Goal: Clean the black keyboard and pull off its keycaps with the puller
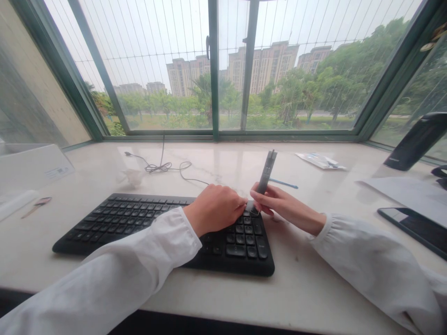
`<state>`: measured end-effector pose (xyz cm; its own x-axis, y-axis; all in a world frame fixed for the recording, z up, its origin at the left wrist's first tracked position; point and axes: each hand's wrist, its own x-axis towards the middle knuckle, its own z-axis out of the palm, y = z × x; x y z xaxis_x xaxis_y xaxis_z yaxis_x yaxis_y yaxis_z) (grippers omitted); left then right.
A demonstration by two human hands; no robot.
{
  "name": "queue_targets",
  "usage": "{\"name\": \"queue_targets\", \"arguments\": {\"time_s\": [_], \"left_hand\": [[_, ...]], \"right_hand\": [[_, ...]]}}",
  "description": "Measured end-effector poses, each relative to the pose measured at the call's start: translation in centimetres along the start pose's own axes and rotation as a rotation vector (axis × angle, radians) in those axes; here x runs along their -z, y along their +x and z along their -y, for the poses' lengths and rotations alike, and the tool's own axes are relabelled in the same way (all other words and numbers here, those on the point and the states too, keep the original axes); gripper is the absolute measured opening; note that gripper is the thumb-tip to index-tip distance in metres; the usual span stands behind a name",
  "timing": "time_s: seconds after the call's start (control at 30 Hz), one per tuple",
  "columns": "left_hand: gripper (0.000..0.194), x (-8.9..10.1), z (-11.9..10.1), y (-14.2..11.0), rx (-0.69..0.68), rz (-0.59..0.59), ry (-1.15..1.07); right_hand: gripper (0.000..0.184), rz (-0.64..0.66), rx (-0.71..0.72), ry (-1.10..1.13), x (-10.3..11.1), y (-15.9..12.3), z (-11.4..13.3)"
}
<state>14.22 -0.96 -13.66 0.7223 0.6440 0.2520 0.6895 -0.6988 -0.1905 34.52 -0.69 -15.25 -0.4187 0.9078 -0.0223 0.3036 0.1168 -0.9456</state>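
Note:
A black keyboard (129, 218) lies on the pale countertop with its number pad at the right end. My right hand (282, 202) grips a slim dark keycap puller (266, 174) in its fingers, tilted upright. The puller's thin wire loop reaches down to the top keys of the number pad. Over the keyboard's upper right part rests my left hand (218, 209), fingers curled together and fingertips close to the puller's lower end. Whatever those fingertips may pinch is hidden from me.
Behind the keyboard lie a thin cable (157, 168), crumpled tissue (131, 178) and a blue stick (284, 183). A plastic packet (321, 161), white paper (408, 193), a phone (419, 230) and a black bottle-like object (415, 142) sit right. A white box (35, 163) stands left.

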Motion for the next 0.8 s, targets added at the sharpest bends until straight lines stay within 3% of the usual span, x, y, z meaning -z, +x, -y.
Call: {"name": "queue_targets", "arguments": {"time_s": [0.27,0.57,0.67,0.8], "left_hand": [[0.037,-0.1,0.0,0.0,-0.004,-0.002,0.021],[0.037,0.0,-0.1,0.0,-0.016,-0.012,0.016],[0.037,0.0,0.0,0.0,-0.014,-0.012,0.016],[0.039,-0.1,0.0,-0.1,-0.010,-0.013,0.028]], "right_hand": [[0.045,0.031,-0.087,0.256,-0.3,0.0,-0.5],[0.048,0.035,0.058,-0.075,-0.1,-0.4,0.6],[0.047,0.027,0.043,-0.052,-0.2,-0.3,0.6],[0.044,0.032,-0.070,0.143,-0.2,-0.2,0.0]]}}
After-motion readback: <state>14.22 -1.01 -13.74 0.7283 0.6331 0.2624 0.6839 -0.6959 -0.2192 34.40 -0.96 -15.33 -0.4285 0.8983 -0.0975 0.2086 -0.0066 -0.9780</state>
